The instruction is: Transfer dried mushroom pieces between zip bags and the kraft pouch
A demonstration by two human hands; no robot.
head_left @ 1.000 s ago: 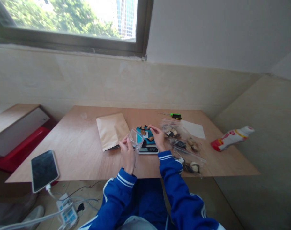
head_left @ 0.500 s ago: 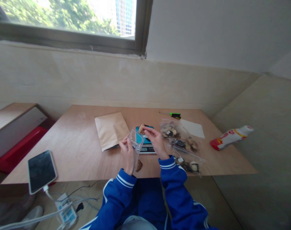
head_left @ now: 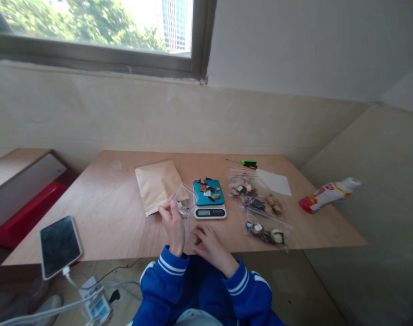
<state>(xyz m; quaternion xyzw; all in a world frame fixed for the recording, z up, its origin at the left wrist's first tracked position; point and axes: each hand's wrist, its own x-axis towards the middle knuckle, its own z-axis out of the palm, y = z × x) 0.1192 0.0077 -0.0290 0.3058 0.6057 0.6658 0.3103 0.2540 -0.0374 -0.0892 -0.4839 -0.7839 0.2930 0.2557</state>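
Note:
My left hand point(head_left: 173, 226) pinches a clear zip bag point(head_left: 188, 199) by its side, and a pale piece shows inside the bag. Low at the table's front edge, my right hand point(head_left: 211, 244) has its fingers closed around a brown dried slice point(head_left: 196, 238), partly hidden under them. Beyond both hands stands a small kitchen scale point(head_left: 209, 212) with a blue top. Several dried brown slices point(head_left: 214, 197) and a small white label lie on its plate. The display is too small to read.
Filled zip bags point(head_left: 266, 228) lie to the right, near a white paper point(head_left: 276, 182) and a screwdriver point(head_left: 247, 162). A kraft paper bag point(head_left: 159, 183) is at left. A red-and-white bottle point(head_left: 328, 194) stands far right; a tablet point(head_left: 60, 246) sits at the left edge.
My right hand has moved from above the scale down to the slice at the front edge. My left hand and the zip bag have shifted left, uncovering the scale.

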